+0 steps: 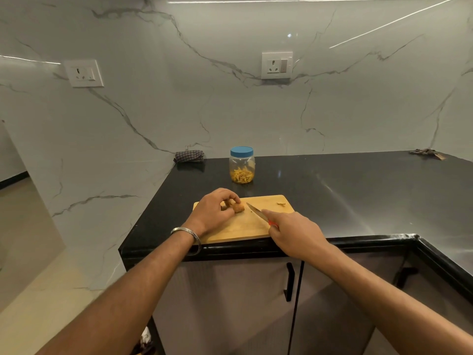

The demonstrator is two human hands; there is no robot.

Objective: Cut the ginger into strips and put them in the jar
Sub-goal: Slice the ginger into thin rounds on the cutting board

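Ginger [238, 207] on the board [245, 226], pinched under the curled fingers [234, 198] of the left hand [213, 212], thumb low on its near side. Just right of those fingers, knife [257, 211], tip aimed at the ginger, a small gap between tip and piece; whether the blade touches the board, cannot tell. Right hand [294, 233] wrapped round the red handle, forefinger laid straight along the blade's back, other fingers closed under it. Beyond the right forefinger, near the board's far right corner, a small scrap [281, 203] of ginger. Straight past the left fingertips, off the board, jar [242, 165] upright on the black table [358, 190], blue lid on, yellow strips [241, 175] heaped in its bottom. Further back and left of the jar, a folded checked cloth [189, 156] against the wall. Metal bangle [188, 235] on the left wrist. Two sockets [277, 65] on the marble wall behind.
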